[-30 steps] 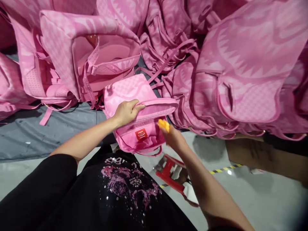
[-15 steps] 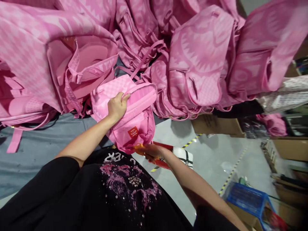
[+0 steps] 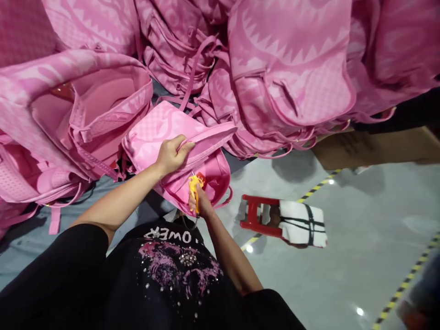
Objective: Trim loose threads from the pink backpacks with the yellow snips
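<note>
A small pink patterned backpack (image 3: 161, 128) lies at the edge of a grey table, its front pocket bearing a red label that is partly hidden. My left hand (image 3: 171, 154) is closed on the upper rim of the pocket, thumb over the edge. My right hand (image 3: 199, 201) is closed around a small yellow-handled tool (image 3: 194, 187), probably snips, held right against the front of the pocket below the left hand.
A large heap of pink backpacks (image 3: 292, 68) covers the grey table (image 3: 30, 247) behind and to both sides. A red stool (image 3: 256, 215) with a white cushion stands on the grey floor at right. Yellow-black tape (image 3: 405, 284) marks the floor. Cardboard (image 3: 371, 146) lies under the heap.
My right hand with the yellow tool dropped below the backpack, then came back up against the pocket front. My left hand kept its hold on the pocket rim. The view swung about.
</note>
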